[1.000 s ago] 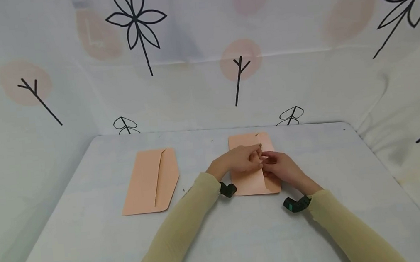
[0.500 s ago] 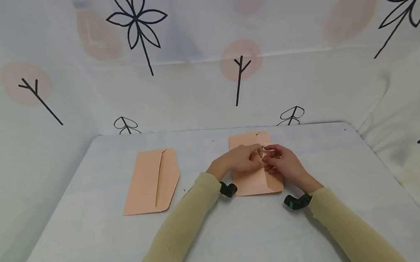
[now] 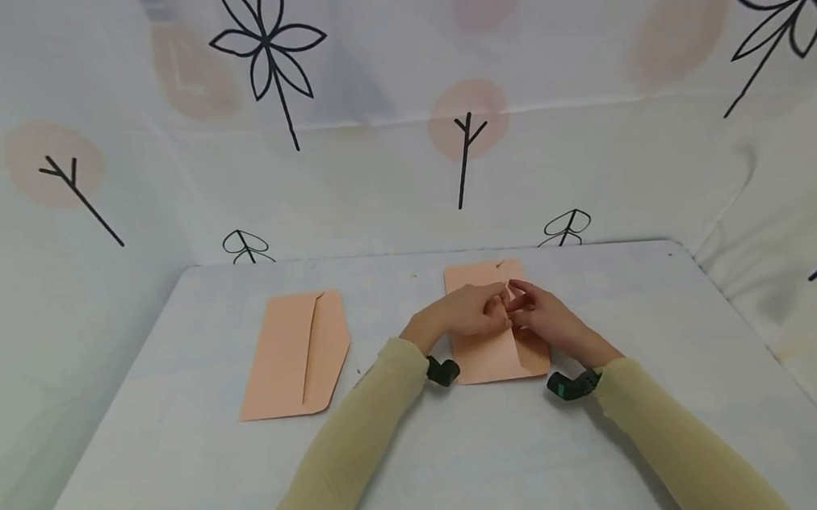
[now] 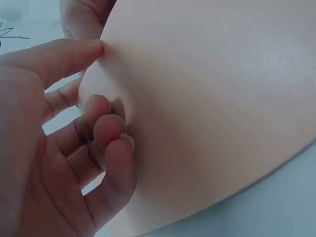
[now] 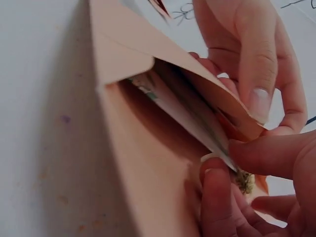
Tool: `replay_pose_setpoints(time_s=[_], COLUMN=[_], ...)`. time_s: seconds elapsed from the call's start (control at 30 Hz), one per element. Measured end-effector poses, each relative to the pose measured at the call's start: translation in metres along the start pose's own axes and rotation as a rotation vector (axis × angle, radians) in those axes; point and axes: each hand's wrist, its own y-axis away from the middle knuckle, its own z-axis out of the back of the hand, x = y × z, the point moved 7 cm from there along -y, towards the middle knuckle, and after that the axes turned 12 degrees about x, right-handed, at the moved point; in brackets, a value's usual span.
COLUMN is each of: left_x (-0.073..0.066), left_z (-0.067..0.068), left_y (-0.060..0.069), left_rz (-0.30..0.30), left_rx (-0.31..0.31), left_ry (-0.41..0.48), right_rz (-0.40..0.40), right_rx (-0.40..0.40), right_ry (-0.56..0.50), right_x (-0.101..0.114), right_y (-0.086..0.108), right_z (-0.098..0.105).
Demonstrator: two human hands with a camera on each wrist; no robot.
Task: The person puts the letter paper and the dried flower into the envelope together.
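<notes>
A peach envelope (image 3: 483,362) lies on the table under both hands. My left hand (image 3: 460,312) pinches the edge of its opening between thumb and finger; in the left wrist view the paper bulges there. In the right wrist view the opening gapes, showing pale printed paper (image 5: 185,111) inside. My right hand (image 3: 549,322) reaches in at the opening, its thumb and fingertips pinching the edge of that paper. Beside those fingertips sits a small greenish-brown, crumbly-looking clump (image 5: 245,182); what it is I cannot tell.
A second peach envelope (image 3: 279,355) lies flat on the left of the white table (image 3: 470,460), its pointed flap toward the right. White cloth (image 3: 373,185) printed with plant drawings hangs behind the table and along both sides.
My right hand first shifted up along the opening, its fingers lifting slightly, then moved a little left, closer to the left hand. The left hand has stayed on the envelope's edge.
</notes>
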Motion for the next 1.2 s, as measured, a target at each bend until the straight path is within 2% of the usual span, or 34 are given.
replay_pose_setpoints(time_s=[0.27,0.53,0.7,0.93,1.2], left_x=[0.001,0.0,0.001,0.002,0.004], left_z=[0.0,0.0,-0.002,-0.008,-0.015], left_y=[0.001,0.001,0.0,-0.003,-0.005], left_rz=[-0.006,-0.011,0.011,0.061,0.099], left_rx=[-0.011,-0.004,0.01,0.04,0.055], left_ry=[0.014,0.025,0.024,-0.025,-0.077], right_rz=[0.022,0.038,0.01,-0.055,-0.047], right_rx=[0.042,0.023,0.007,-0.02,-0.03], right_ry=[-0.025,-0.018,0.018,0.032,0.003], right_x=[0.005,0.002,0.0,-0.006,-0.009], right_y=[-0.002,-0.003,0.001,0.011,0.021], right_z=[-0.002,-0.001,0.003,0.009,0.011])
